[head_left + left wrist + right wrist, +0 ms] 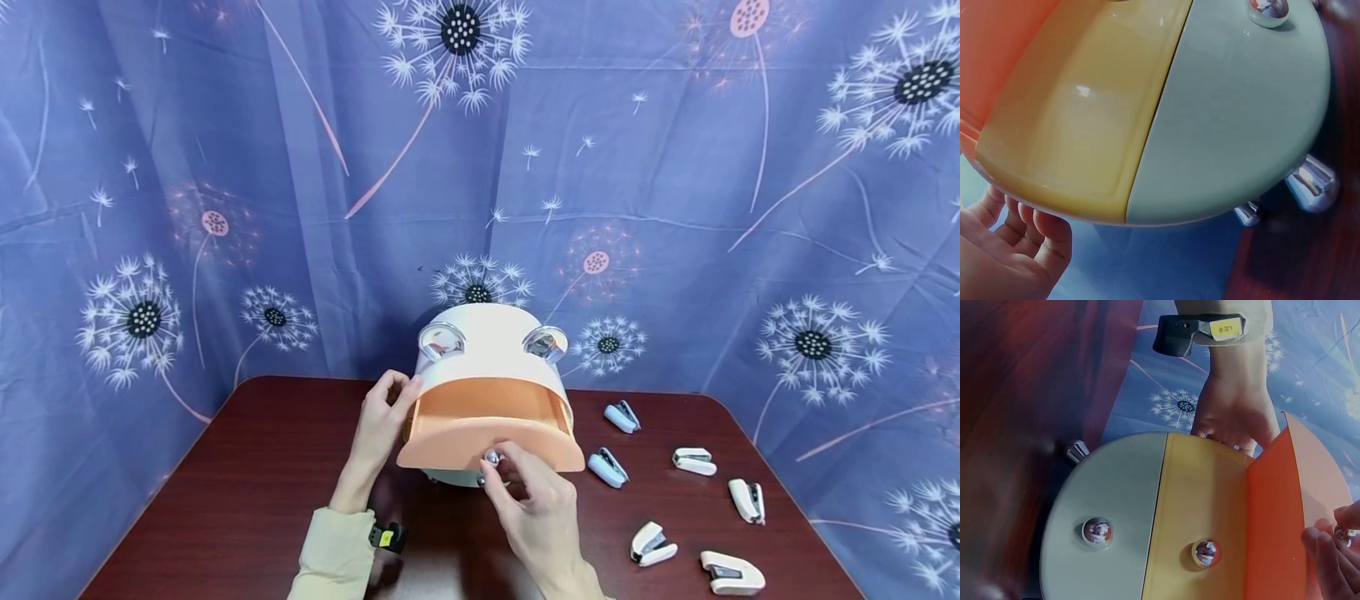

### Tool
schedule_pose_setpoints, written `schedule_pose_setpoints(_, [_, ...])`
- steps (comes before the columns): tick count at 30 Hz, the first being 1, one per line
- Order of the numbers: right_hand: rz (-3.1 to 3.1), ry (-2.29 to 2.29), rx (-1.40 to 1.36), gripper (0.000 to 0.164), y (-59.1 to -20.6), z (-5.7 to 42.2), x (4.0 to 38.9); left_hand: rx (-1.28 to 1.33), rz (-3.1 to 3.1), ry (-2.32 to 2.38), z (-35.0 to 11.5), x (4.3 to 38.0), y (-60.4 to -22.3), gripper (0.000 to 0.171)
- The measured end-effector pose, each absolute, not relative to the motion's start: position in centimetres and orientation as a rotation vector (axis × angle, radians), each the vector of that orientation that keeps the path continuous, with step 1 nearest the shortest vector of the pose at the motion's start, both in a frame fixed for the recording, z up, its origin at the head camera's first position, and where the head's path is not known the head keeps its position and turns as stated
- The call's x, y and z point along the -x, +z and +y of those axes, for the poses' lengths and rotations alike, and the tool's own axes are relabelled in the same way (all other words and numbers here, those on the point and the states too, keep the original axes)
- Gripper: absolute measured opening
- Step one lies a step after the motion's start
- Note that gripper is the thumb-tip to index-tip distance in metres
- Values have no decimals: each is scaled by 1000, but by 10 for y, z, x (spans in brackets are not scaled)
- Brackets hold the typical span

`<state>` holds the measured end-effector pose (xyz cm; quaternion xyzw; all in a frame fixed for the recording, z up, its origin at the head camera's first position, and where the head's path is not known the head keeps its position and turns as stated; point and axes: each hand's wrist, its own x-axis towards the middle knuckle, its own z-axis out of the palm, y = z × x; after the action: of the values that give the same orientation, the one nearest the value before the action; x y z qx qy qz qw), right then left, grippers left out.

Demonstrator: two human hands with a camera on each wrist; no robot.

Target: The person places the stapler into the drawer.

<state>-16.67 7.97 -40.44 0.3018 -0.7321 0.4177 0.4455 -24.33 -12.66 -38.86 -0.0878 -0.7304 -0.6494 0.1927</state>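
A rounded white cabinet (491, 337) with two shiny silver eye-like domes stands on the table. Its orange top drawer (450, 443) is pulled out, and the part of its inside in view holds nothing visible. My right hand (538, 510) pinches that drawer's silver knob (492, 457) between thumb and fingers. At the cabinet's left side, my left hand (380, 423) touches the outer edge with bent fingers. Below the orange one, the yellow drawer (1194, 487) and the green drawer (1110, 487) are closed, each with a silver knob.
Two light-blue staplers (608, 468) lie close to the cabinet's right side. Several white staplers (732, 575) are spread farther right on the dark red table (255, 483). Behind the table hangs a blue curtain (375, 275) with dandelion prints.
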Motion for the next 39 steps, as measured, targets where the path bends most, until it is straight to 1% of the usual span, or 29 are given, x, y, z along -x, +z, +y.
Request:
schedule_pose_setpoints(6, [-1766, 984, -786, 11, -405, 82, 161, 258, -2029, -1832, -126, 244, -389, 20])
schedule_pose_setpoints(8, [-1744, 951, -801, 9, -404, 82, 159, 263, -2021, -1832, -126, 244, -389, 20])
schedule_pose_setpoints(13, [-1689, 863, -836, 14, -401, 85, 156, 265, -2004, -1829, -125, 244, -389, 20])
schedule_pose_setpoints(22, [-1658, 840, -888, 19, -401, 90, 148, 263, -2018, -1815, -125, 243, -389, 20])
schedule_pose_setpoints(34, [-1693, 754, -1001, 17, -402, 96, 147, 249, -2032, -1815, -125, 243, -389, 20])
schedule_pose_setpoints(39, [-1805, 714, -1106, 18, -401, 107, 147, 251, -2030, -1825, -125, 243, -388, 21])
